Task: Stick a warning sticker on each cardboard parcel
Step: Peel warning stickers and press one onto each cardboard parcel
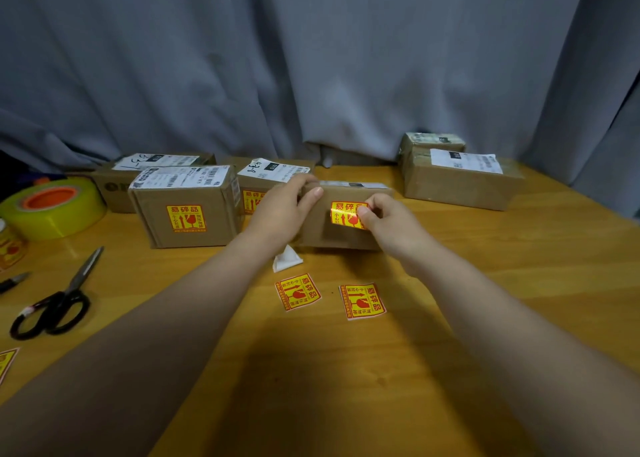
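A warning sticker held against the middle parcel

The left hand (284, 210) grips the top left corner of the middle parcel (320, 236), fingers over its top and thumb on its near face. The right hand (384, 219) pinches the right edge of a yellow-and-red warning sticker (344, 214), which lies against that near face with its right side curling away from the cardboard. The parcel stands mid-worktop (485, 283). Just left, the left parcel (156, 221) already bears a stuck sticker (186, 218). Far right sits the right parcel (457, 193). Near the person lie two loose stickers (298, 292) (362, 301) and a scrap of white backing paper (285, 259). Scissors (59, 300) and a tape roll (52, 207) lie at the left.
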Tool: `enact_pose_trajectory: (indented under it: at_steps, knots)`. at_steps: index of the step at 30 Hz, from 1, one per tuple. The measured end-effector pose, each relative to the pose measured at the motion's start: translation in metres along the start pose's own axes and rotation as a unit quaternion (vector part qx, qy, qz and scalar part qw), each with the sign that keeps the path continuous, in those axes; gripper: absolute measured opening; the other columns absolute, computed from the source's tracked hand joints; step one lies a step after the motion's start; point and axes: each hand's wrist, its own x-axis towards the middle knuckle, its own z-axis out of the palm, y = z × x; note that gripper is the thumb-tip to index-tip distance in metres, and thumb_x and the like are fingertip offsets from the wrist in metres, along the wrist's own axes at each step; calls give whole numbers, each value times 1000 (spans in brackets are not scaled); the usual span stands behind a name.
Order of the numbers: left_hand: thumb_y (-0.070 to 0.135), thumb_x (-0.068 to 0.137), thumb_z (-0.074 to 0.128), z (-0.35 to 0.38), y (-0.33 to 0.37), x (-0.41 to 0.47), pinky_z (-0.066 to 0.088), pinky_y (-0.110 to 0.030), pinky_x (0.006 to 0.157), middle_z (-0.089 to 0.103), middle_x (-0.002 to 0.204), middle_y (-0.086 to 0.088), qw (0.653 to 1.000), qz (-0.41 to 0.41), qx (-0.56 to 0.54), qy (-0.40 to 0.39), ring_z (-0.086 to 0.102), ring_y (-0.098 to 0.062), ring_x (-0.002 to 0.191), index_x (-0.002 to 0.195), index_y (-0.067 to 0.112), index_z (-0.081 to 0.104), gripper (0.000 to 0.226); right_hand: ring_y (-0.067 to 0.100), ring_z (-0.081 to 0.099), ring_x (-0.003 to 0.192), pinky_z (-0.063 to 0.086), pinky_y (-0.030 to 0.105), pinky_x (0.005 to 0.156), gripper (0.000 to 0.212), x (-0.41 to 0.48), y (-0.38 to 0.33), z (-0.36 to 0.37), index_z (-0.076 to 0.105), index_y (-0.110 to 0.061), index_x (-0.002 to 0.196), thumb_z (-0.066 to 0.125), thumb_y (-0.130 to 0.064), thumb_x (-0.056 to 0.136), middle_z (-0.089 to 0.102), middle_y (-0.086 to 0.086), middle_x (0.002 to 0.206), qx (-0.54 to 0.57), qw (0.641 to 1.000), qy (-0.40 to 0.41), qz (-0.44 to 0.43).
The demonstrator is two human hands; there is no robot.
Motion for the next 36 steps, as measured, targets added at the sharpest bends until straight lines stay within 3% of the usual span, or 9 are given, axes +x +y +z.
enact_pose_trajectory:
  at_steps: [6,10,14,17,20,23,29,33,36]
  knots:
    - [37,96,43,2,1,4,39,-35,101,40,138,-7,999,-18,-39,-2,41,-24,127,112,24,54,23,19,48,84,35,27,59,18,2,-10,5,49,-14,86,45,-27,97,55,5,94,-38,999,39,4]
    - [30,96,46,-2,10,10,42,-27,76,59,101,3,997,-21,-68,16,55,-16,98,98,21,54,13,21,52,87,39,29,68,19,2,-12,8,55,-13,85,50,-28,95,58,6,95,-43,997,60,-4]
    - [32,94,49,-7,12,13,40,-26,74,60,96,6,999,3,-43,17,52,-10,93,104,19,64,22,15,52,80,41,27,62,20,1,-11,5,60,-14,83,52,-29,94,59,2,85,5,997,78,9]
    - [38,92,52,-8,6,9,43,-23,80,60,107,8,998,22,-46,-32,51,-8,100,116,21,62,31,13,52,79,44,29,69,21,2,-12,1,63,-10,88,54,-28,94,58,1,82,32,997,62,30]
    - [33,90,56,-6,1,7,45,-31,93,60,120,2,997,37,-53,-42,51,-14,111,122,23,59,34,9,50,78,42,23,65,21,2,-14,-4,63,-11,90,53,-29,94,56,-3,80,33,998,43,36]
    - [32,90,56,-5,0,9,47,-38,95,61,116,3,995,25,-91,-22,53,-14,110,117,23,62,29,9,48,76,40,21,63,20,3,-16,-9,62,-11,89,53,-29,94,54,-3,79,15,999,15,29]
    - [40,94,45,3,-1,20,42,-48,99,59,118,4,997,-13,-72,-16,45,-25,119,114,31,60,26,20,52,86,43,33,74,23,9,-14,-3,60,-11,87,52,-31,94,56,3,84,-29,999,34,29]
    - [43,96,37,7,2,23,34,-42,103,52,126,1,998,-27,-44,-28,38,-27,123,117,30,54,30,24,54,94,45,37,82,25,12,-11,1,62,-9,98,49,-30,95,59,10,99,-39,998,51,21]
    - [51,94,37,6,6,21,30,-39,99,45,130,0,997,-43,-53,-46,31,-26,125,120,30,50,36,26,53,98,42,35,81,29,17,-12,2,61,-7,106,47,-31,96,60,14,109,-51,996,65,14]
